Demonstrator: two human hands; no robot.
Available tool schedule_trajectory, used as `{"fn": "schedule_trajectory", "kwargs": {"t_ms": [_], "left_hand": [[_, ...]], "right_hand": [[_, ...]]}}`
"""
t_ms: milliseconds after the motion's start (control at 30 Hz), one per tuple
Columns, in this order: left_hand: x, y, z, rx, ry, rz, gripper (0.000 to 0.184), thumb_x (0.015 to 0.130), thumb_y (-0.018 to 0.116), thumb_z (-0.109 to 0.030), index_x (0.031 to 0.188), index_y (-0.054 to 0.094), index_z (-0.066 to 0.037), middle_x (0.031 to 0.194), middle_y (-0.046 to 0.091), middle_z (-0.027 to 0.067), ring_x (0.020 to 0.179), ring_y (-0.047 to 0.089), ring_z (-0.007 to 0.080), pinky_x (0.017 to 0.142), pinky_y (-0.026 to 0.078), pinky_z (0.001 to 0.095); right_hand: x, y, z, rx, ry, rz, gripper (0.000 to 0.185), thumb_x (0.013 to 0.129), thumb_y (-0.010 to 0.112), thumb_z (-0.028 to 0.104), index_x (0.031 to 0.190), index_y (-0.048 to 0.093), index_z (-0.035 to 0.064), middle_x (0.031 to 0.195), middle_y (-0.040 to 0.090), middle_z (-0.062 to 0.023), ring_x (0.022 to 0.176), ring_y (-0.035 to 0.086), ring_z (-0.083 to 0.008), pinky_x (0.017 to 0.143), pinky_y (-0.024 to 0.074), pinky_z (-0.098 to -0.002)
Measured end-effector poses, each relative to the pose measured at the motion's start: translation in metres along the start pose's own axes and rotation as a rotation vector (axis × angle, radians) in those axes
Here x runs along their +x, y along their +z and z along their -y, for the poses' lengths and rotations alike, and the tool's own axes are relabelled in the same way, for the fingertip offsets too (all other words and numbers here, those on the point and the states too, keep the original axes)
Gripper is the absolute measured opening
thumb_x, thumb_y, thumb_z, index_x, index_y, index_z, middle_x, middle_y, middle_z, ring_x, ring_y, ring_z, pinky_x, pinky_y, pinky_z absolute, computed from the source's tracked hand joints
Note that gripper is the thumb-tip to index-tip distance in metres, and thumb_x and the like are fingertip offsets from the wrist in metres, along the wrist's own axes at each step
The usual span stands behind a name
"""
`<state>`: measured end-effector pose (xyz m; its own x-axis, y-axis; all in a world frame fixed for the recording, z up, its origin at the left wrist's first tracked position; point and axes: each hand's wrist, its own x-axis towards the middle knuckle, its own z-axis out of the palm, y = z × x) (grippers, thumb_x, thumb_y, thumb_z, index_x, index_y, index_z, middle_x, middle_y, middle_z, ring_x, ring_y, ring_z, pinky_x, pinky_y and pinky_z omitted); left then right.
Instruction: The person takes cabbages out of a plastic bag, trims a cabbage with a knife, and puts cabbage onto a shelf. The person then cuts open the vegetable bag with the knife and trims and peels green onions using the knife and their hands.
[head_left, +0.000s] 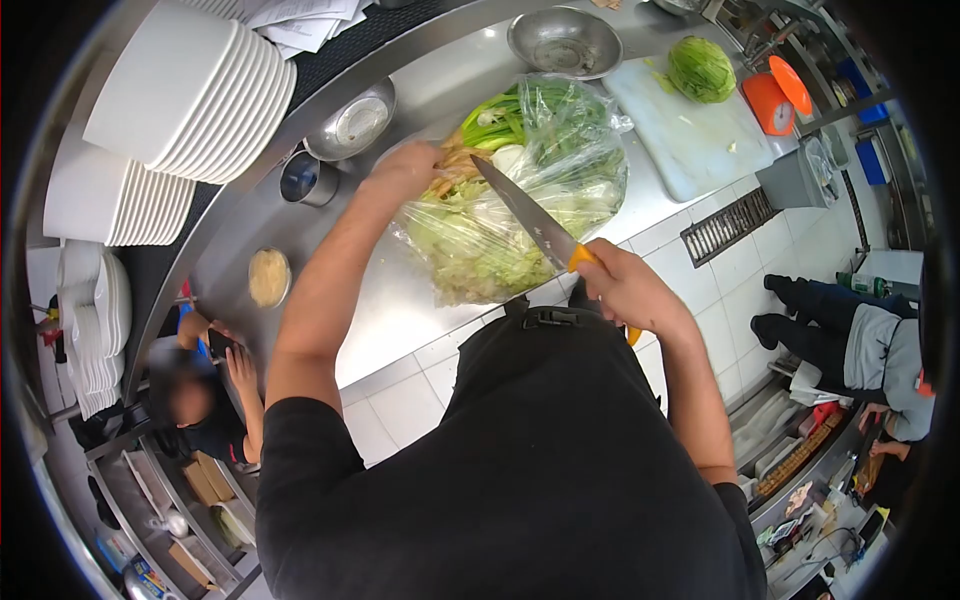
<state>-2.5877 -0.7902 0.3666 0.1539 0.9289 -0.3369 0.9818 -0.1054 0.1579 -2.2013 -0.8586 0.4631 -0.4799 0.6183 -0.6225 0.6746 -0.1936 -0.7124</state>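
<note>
Plastic bag (578, 150): leafy greens (492, 127) | left fingers (432, 158): grip unclear | right fingers (598, 278): wrapped round knife (527, 217)

The right hand (640, 290) is covering the middle of the knife (525, 215) handle. The left hand's (408, 170) fingertips are blending into the vegetables (470, 265), leaving their grip unclear. Glare and creases on the plastic bag (585, 185) are obscuring much inside. The top edge is cutting off the papers (300, 25), whose print is looking too small to read. Blur is hiding the head of the left-side person (228, 415); the dark rim is cropping the right-side person (885, 345).
</note>
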Motion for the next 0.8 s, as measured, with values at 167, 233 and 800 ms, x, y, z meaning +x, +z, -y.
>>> {"fn": "schedule_trajectory", "kwargs": {"t_ms": [167,233,800], "left_hand": [[-0.005,-0.003,0.001,0.009,0.036,0.001,0.022,0.092,0.069,-0.020,0.106,0.072,-0.004,0.110,0.071,0.0233,0.107,0.066,0.0421,0.094,0.052,0.0508],[-0.003,0.002,0.007,0.034,0.038,0.014,0.021,0.092,0.068,-0.019,0.106,0.072,-0.003,0.110,0.071,0.0231,0.107,0.066,0.0422,0.094,0.052,0.0510],[0.004,0.021,0.012,0.013,-0.021,-0.083,0.020,0.091,0.062,-0.013,0.106,0.069,-0.002,0.109,0.072,0.0240,0.108,0.067,0.0433,0.092,0.052,0.0516]], "right_hand": [[0.014,-0.001,-0.002,0.214,-0.001,0.117,0.026,0.110,0.050,0.029,0.114,0.057,0.0045,0.078,0.056,-0.0016,0.052,0.052,-0.0104,0.046,0.0448,-0.0280],[0.017,-0.002,-0.002,0.267,-0.005,0.147,0.026,0.110,0.050,0.029,0.114,0.057,0.0042,0.079,0.057,-0.0020,0.052,0.052,-0.0103,0.046,0.0444,-0.0282],[0.005,-0.003,0.020,0.151,-0.030,0.137,0.029,0.109,0.049,0.028,0.116,0.059,0.0016,0.079,0.059,-0.0032,0.050,0.054,-0.0113,0.045,0.0469,-0.0295]]}}
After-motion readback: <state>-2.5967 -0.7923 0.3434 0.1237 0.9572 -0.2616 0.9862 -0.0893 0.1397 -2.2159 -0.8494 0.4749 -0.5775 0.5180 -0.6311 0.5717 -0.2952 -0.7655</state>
